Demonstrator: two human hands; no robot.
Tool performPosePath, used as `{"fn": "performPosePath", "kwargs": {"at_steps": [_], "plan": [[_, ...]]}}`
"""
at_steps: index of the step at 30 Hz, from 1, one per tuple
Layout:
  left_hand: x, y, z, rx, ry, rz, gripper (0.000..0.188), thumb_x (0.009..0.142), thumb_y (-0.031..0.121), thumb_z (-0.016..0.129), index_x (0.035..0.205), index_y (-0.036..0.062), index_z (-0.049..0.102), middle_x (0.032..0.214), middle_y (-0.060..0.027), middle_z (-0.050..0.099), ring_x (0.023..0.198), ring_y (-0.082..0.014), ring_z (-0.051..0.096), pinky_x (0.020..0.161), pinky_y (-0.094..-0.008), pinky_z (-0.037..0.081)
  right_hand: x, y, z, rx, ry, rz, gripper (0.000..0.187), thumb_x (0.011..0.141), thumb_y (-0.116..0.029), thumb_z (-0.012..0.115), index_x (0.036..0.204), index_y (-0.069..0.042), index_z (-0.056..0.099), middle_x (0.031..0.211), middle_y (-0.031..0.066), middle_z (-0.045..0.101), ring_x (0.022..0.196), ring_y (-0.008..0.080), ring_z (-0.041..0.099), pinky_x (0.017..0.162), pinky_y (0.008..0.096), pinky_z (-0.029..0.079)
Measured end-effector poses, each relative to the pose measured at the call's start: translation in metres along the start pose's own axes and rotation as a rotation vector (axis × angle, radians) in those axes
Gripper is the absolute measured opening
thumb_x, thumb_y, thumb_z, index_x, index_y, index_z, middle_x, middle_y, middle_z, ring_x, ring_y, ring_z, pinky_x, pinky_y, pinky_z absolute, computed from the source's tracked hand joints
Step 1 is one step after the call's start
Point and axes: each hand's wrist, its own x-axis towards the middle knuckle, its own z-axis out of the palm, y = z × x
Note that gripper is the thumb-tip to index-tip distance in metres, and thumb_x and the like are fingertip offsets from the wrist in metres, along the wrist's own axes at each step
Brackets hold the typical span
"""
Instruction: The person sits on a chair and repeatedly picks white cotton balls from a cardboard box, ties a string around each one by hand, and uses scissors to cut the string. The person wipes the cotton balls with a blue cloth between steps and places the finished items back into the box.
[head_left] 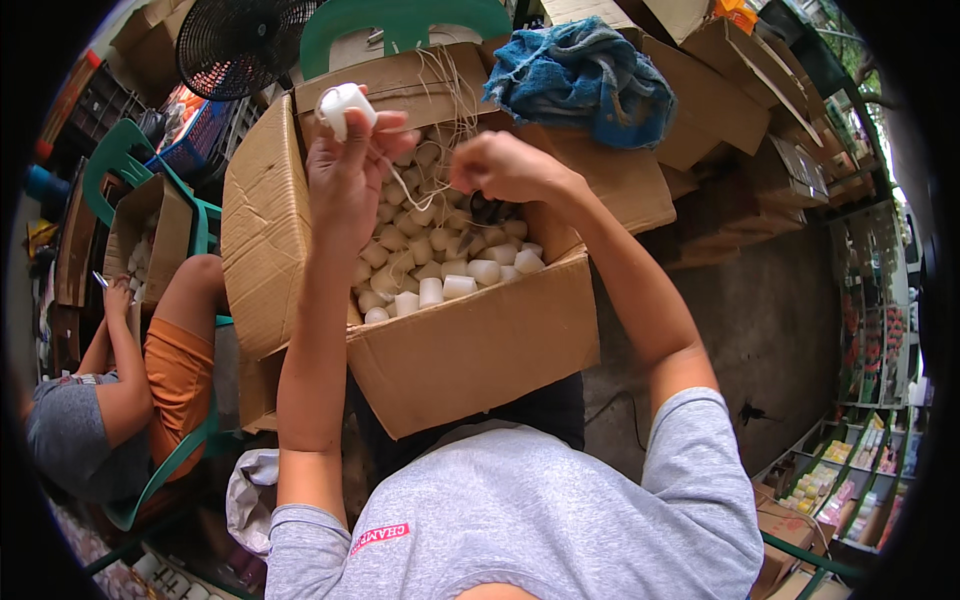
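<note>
Left hand [348, 172] holds white cylinder [346, 102] (string [402, 184] dangling) over box [470, 355].

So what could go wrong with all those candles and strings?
The candle in the left hand might slip, since the fingers hold it above the box. The loose strings hanging by the right hand could tangle or snag.

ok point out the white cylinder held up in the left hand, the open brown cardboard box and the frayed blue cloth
Held white cylinder [346, 102]: head view, on its side
Open brown cardboard box [475, 348]: head view, on its near wall
Frayed blue cloth [578, 85]: head view, middle of its bunched folds
</note>
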Motion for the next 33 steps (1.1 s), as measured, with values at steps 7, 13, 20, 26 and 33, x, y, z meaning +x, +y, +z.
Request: {"fn": "performPosePath", "kwargs": {"at_steps": [7, 13, 20, 26, 33], "plan": [[-0.019, 0.013, -0.015, -0.235, -0.072, -0.317, 0.073, 0.091, 0.06, 0.048, 0.136, 0.0027, 0.041, 0.07, 0.0044, 0.04, 0.059, -0.0043, 0.034, 0.055, -0.0205, 0.032, 0.036, 0.115, 0.078, -0.856, -0.307, -0.041, 0.035, 0.074, -0.014, 0.068, 0.108, -0.02, 0.068, 0.102, 0.0053, 0.07, 0.097, 0.0251, 0.067, 0.076, 0.0401, 0.055], [-0.02, 0.016, -0.051, -0.189, 0.011, -0.264, 0.067, 0.094, 0.051, 0.052, 0.136, 0.0016, 0.041, 0.094, -0.0003, 0.052, 0.071, -0.0077, 0.043, 0.066, -0.0226, 0.038, 0.008, 0.023, 0.015, -0.918, -0.39, 0.195, 0.026, 0.072, -0.02, 0.069, 0.097, -0.011, 0.073, 0.098, 0.0064, 0.072, 0.093, 0.0233, 0.07, 0.071, 0.0363, 0.056], [-0.024, 0.012, -0.051, -0.364, 0.062, -0.289, 0.064, 0.092, 0.051, 0.055, 0.133, 0.002, 0.045, 0.092, -0.0011, 0.054, 0.07, -0.0108, 0.044, 0.066, -0.0253, 0.037, -0.119, -0.035, -0.079, -0.466, 0.209, 0.315, 0.026, 0.072, -0.021, 0.071, 0.087, 0.0, 0.072, 0.079, 0.0112, 0.071, 0.073, 0.0225, 0.068, 0.068, 0.0314, 0.053], [-0.029, 0.003, -0.016, -0.404, 0.153, -0.327, 0.059, 0.092, 0.052, 0.056, 0.13, 0.0067, 0.05, 0.089, 0.0003, 0.057, 0.072, -0.01, 0.048, 0.066, -0.0258, 0.038, -0.116, -0.006, -0.005, 1.042, 0.333, -0.044, 0.035, 0.085, -0.025, 0.074, 0.108, -0.001, 0.069, 0.098, 0.0049, 0.069, 0.085, 0.0073, 0.063, 0.073, 0.0192, 0.047], [-0.053, 0.003, 0.018, -0.189, 0.072, -0.212, 0.065, 0.091, 0.055, 0.055, 0.136, 0.0097, 0.044, 0.125, -0.0023, 0.053, 0.117, -0.0148, 0.048, 0.099, -0.0326, 0.038, -0.049, -0.055, 0.059, 1.268, 0.393, -0.236, 0.03, 0.088, -0.031, 0.071, 0.101, -0.005, 0.061, 0.081, -0.001, 0.065, 0.062, 0.0029, 0.056, 0.049, 0.0175, 0.042]]}}
